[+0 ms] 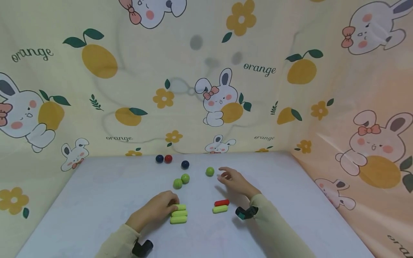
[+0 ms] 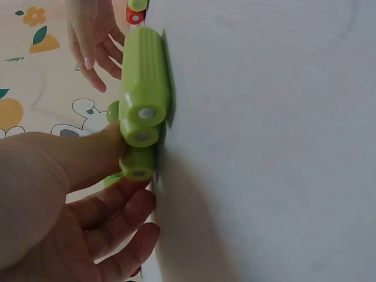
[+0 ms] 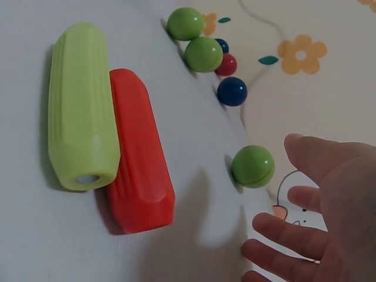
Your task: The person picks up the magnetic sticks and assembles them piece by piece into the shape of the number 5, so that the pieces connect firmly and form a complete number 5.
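Head view first, and it's a count of five rods and six balls on the white table (image 1: pixel 96 190)! Lower centre: three light green, ridged, plastic-looking rods (image 1: pixel 179 213) lie side by side, and the left hand (image 1: pixel 158 207) has thumb and fingers pinching the left end of the farthest rod (image 1: pixel 181 207). Just right of centre, low in the frame, a second group: one red ridged rod (image 1: pixel 221 202) and one light green ridged rod (image 1: pixel 220 209), paired side by side. Above them comes the right hand (image 1: pixel 238 182), fingers apart, gripping nothing, just beside one glossy green ball (image 1: pixel 210 171). Two more glossy green balls (image 1: pixel 181 181) sit close together in mid-frame; farther up, two dark blue balls (image 1: pixel 185 165) and one red ball (image 1: pixel 168 158).

Over to the left wrist: three light green rods fill the upper left, ends facing us, thumb and fingertips on the lowest one. At the upper left edge hangs the right hand, with rod ends, one red and one green, at the top.

Right wrist view: the green and red pair lies at left, while six balls dot the middle and top, three green, two blue, one red. The right hand spreads at lower right, its fingers clear of the nearest green ball.
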### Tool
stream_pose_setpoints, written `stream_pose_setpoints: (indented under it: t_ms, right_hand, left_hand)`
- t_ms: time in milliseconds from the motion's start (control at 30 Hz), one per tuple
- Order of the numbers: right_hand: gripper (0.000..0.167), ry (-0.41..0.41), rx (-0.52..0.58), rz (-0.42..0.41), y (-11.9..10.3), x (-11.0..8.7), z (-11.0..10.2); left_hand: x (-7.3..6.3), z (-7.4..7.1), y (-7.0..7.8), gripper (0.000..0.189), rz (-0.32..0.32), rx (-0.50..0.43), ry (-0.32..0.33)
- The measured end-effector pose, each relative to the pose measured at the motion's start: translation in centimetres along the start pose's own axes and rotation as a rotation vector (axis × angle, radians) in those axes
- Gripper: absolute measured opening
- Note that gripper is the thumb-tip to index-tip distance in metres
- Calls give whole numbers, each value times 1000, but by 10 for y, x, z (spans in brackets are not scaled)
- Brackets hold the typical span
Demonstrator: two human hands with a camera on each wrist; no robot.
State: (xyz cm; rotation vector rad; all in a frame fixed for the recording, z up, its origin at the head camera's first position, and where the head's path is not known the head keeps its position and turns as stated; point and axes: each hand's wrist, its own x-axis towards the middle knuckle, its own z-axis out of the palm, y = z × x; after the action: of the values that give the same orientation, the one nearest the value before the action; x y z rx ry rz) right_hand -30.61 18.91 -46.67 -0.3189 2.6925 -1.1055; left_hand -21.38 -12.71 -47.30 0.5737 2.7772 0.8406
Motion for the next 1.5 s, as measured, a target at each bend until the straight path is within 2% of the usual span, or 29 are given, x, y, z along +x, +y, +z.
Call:
stream_pose_setpoints:
  t_ms: [233, 367, 467, 600, 667, 767, 967, 1167, 1300, 1500]
  right_hand:
    - [52, 10, 2, 12, -1, 9, 3]
    - [52, 10, 21, 6, -6, 13, 5]
    - [51, 21, 18, -12, -9, 17, 8]
    - [49, 43, 34, -35, -9, 22, 13]
    - [49, 47, 51, -38, -6, 26, 16]
    - [48, 49, 74, -43, -5, 27, 22]
    - [47, 78, 50, -50, -10, 25, 27]
    - [45, 97, 19, -66, -13, 29, 31]
    - [41, 112, -4, -64, -14, 33, 33]
    - [31, 115, -26, -32, -15, 37, 36]
  left_hand:
    - [0, -1, 0, 6, 34, -63, 35]
    - [6, -1, 1, 10, 69, -116, 93]
    - [12, 1, 2, 13, 64, -193, 142]
    - [17, 3, 7, 19, 23, -320, 211]
    - [18, 4, 8, 20, 20, -358, 248]
    - [19, 4, 8, 22, 9, -388, 268]
    - [19, 3, 7, 25, -18, -388, 262]
    - [18, 3, 8, 21, -48, -371, 255]
    - [19, 6, 6, 15, -81, -353, 202]
    - [22, 10, 1, 11, -84, -342, 148]
